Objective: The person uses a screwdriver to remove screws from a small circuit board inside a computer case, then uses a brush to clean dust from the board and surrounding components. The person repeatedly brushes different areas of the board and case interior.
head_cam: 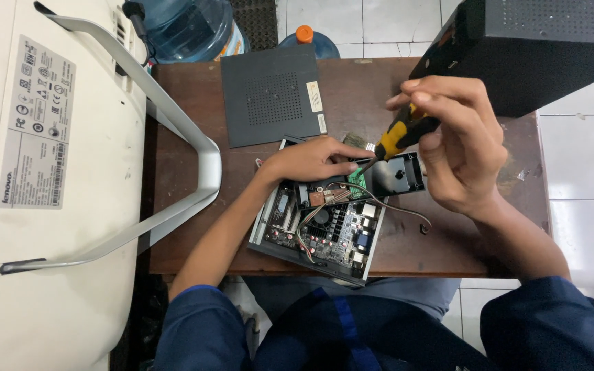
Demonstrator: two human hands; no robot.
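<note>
— Under the fingers, what do you count?

— One opened small computer case [324,237] with its circuit board bare, lying on one brown wooden table [187,172]. The left hand [311,159] lies flat on the far edge of the case, fingers stretched out and close together, pressing down and gripping nothing. Just beyond its fingertips sits one small green circuit card [359,180].

— And the other hand?

— The right hand [458,148] is wrapped around one yellow-and-black screwdriver [400,132], thumb and fingers closed on the handle. The tool slants down to the left, and its tip comes down at the green card, right beside the left fingertips.

— Any loose parts?

— One bundle of thin wires [338,199] runs across the board just below the left hand's knuckles, and one grey cable [407,211] curves off to the right of the case. One dark cover panel [273,96] with a perforated patch lies flat on the table beyond the left hand, well apart from the fingers.

— Beyond that?

— One black perforated box [537,48] stands above the right hand. One white all-in-one monitor [42,185] lies on its face left of the left arm, its one silver stand [187,137] sticking out over the table. Two blue water jugs [187,27] stand on the tiled floor past the table; one has an orange cap.
</note>
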